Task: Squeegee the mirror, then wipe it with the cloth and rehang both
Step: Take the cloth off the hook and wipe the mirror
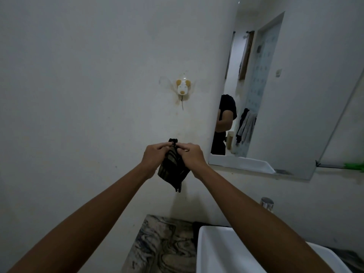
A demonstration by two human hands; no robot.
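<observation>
While both hands grip it | left hand (155, 154), right hand (190, 153) pinch dark cloth (173, 170) | below wall hook (183, 88)

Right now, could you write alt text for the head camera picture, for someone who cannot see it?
Two bare hands, left hand and right hand, pinch the top of a dark striped cloth against a pale wall, below an animal-shaped wall hook. A wall mirror hangs to the right, above a white sink beside a marbled countertop.
</observation>
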